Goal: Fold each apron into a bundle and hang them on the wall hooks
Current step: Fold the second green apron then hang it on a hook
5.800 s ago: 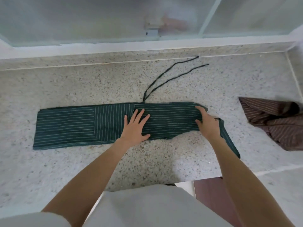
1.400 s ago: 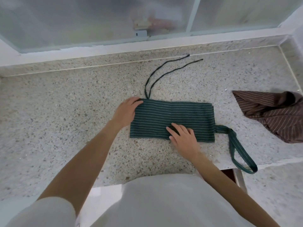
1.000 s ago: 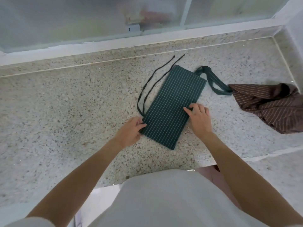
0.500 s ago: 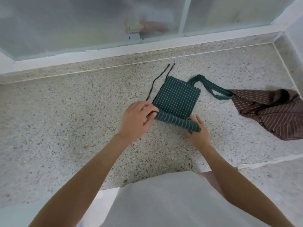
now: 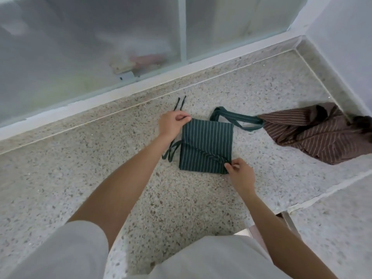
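The green striped apron (image 5: 207,141) lies folded into a small square on the speckled stone counter (image 5: 100,178). My left hand (image 5: 172,123) pinches its far left corner, fingers curled. At the near right corner my right hand (image 5: 239,172) pinches the cloth edge. The apron's neck loop (image 5: 237,117) sticks out at the far right, and thin dark ties (image 5: 180,101) trail off past my left hand, with a loop of them (image 5: 171,151) at the left edge. A brown striped apron (image 5: 314,131) lies crumpled to the right.
A frosted sliding window (image 5: 100,37) runs along the back of the counter. A white wall (image 5: 346,37) closes the right corner. The counter's front edge steps down at the right (image 5: 302,202). No wall hooks are in view.
The long green strip was folded in half, turned, then folded again into a square. My hands moved from the rolled near edge to opposite corners of the square.
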{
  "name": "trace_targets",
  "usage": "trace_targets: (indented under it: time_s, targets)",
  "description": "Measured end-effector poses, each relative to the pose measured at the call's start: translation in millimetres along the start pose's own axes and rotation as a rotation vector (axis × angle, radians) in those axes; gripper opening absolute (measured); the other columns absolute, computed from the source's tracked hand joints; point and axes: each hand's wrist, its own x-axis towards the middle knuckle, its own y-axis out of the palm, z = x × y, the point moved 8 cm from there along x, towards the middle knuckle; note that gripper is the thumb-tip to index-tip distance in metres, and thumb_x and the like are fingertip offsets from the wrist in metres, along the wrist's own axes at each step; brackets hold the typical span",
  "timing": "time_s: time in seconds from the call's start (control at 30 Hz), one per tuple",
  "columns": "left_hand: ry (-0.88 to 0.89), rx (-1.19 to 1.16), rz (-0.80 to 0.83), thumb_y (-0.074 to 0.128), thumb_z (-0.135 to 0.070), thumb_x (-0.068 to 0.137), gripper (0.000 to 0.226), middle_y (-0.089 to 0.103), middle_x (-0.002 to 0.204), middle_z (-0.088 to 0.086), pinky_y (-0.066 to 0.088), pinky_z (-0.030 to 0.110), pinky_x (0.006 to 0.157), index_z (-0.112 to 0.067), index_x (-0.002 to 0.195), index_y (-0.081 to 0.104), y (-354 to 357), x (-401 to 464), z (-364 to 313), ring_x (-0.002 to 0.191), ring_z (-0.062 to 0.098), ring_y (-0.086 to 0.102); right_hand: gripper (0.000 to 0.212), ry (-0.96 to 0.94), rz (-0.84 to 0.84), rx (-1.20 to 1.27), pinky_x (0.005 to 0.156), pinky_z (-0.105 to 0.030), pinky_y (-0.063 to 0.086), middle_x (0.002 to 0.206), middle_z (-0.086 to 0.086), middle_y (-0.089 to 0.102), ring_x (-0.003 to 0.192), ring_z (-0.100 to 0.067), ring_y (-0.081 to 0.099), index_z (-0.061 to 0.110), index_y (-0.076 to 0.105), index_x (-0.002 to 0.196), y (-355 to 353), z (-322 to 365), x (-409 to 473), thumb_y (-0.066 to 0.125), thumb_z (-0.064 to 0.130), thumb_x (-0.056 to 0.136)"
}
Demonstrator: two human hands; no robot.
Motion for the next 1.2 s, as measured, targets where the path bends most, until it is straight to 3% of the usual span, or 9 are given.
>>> trace_targets:
  time_s: [0.23, 0.33, 0.47, 0.53, 0.6, 0.8, 0.93, 1.07, 1.2]
  targets:
    - [0.037, 0.17, 0.052, 0.056, -0.03, 0.093, 0.031, 0.064, 0.117, 0.001, 0.043, 0.022, 0.09, -0.017, 0.12, 0.06, 27.9, 16.5, 25.7, 0.103, 0.015, 0.059, 0.012, -0.022, -0.055, 0.014, 0.063, -0.026, 0.047, 0.082, -0.002, 0.068, 0.069, -0.013, 0.06, 0.017, 0.058, 0.085, -2.0, 3.4, 1.5, 0.066, 0.026, 0.086]
    - [0.348, 0.458, 0.088, 0.052, -0.032, 0.094, 0.036, 0.054, 0.129, 0.003, 0.039, 0.039, 0.101, -0.019, 0.128, 0.053, 38.3, -0.1, 12.1, 0.118, 0.022, 0.049, 0.015, -0.035, -0.052, 0.003, 0.066, -0.027, 0.048, 0.093, -0.005, 0.068, 0.074, -0.015, 0.061, 0.013, 0.061, 0.094, -4.3, 5.0, 2.6, 0.065, 0.025, 0.087]
    - [0.715, 0.703, 0.269, 0.039, -0.044, 0.095, 0.041, 0.052, 0.134, -0.002, 0.017, 0.047, 0.115, -0.023, 0.125, 0.056, 61.3, -49.7, 9.9, 0.128, 0.02, 0.043, 0.035, -0.669, -0.181, -0.387, 0.091, -0.036, 0.041, 0.122, -0.011, 0.052, 0.108, -0.025, 0.049, 0.012, 0.054, 0.114, -6.4, 41.0, -11.5, 0.062, 0.032, 0.087]
    - [0.65, 0.805, 0.295, 0.034, -0.049, 0.096, 0.049, 0.045, 0.142, 0.0, 0.004, 0.048, 0.117, -0.021, 0.132, 0.05, 62.8, -63.9, 26.4, 0.136, 0.019, 0.033, 0.043, -0.942, -0.056, -0.639, 0.107, -0.044, 0.026, 0.132, -0.009, 0.049, 0.127, -0.028, 0.04, 0.018, 0.054, 0.116, 12.2, 39.5, -18.9, 0.056, 0.047, 0.084]
    - [0.521, 0.823, 0.344, 0.029, -0.047, 0.098, 0.054, 0.03, 0.152, 0.004, -0.004, 0.04, 0.118, -0.018, 0.143, 0.034, 62.0, -72.3, 44.4, 0.143, 0.017, 0.017, 0.053, -0.975, 0.073, -0.818, 0.111, -0.056, 0.014, 0.139, -0.008, 0.047, 0.136, -0.03, 0.033, 0.02, 0.055, 0.12, 23.3, 28.3, -12.2, 0.058, 0.053, 0.079]
    - [0.398, 0.864, 0.516, 0.03, -0.081, 0.076, 0.103, -0.001, 0.158, 0.002, -0.012, 0.037, 0.116, -0.014, 0.15, 0.005, 67.9, -89.9, 60.3, 0.144, 0.015, -0.008, 0.035, -1.106, 0.102, -0.927, 0.105, -0.056, 0.035, 0.123, -0.014, 0.061, 0.113, -0.033, 0.059, 0.013, 0.065, 0.107, 20.9, 41.4, -2.5, 0.076, 0.022, 0.076]
    - [0.475, 0.921, 0.571, 0.033, -0.089, 0.062, 0.12, 0.002, 0.157, -0.001, -0.021, 0.036, 0.111, -0.014, 0.15, 0.002, 68.7, -122.4, 63.4, 0.144, 0.015, -0.005, 0.015, -1.254, 0.145, -0.875, 0.11, -0.052, 0.03, 0.1, -0.001, 0.07, 0.086, -0.018, 0.069, 0.02, 0.06, 0.101, 10.7, 42.6, -17.8, 0.06, 0.027, 0.088]
    - [0.346, 0.694, 0.56, 0.054, -0.072, 0.073, 0.098, 0.03, 0.151, 0.003, -0.004, 0.031, 0.115, -0.021, 0.148, 0.018, 64.6, -150.8, 63.7, 0.143, 0.016, 0.014, 0.042, -1.092, 0.313, -0.634, 0.096, -0.03, 0.038, 0.082, -0.002, 0.068, 0.069, -0.018, 0.065, 0.015, 0.051, 0.105, -4.0, 42.6, -31.7, 0.016, 0.039, 0.1]
    - [-0.024, 0.095, 0.253, 0.053, -0.055, 0.085, 0.053, 0.064, 0.116, -0.001, 0.048, 0.029, 0.09, -0.023, 0.126, 0.049, 47.3, -150.9, 66.2, 0.109, 0.017, 0.059, 0.045, -0.792, 0.358, -0.353, 0.061, -0.028, 0.039, 0.076, -0.001, 0.056, 0.061, -0.019, 0.052, 0.009, 0.052, 0.106, -17.4, 51.7, -14.8, 0.021, 0.041, 0.097]
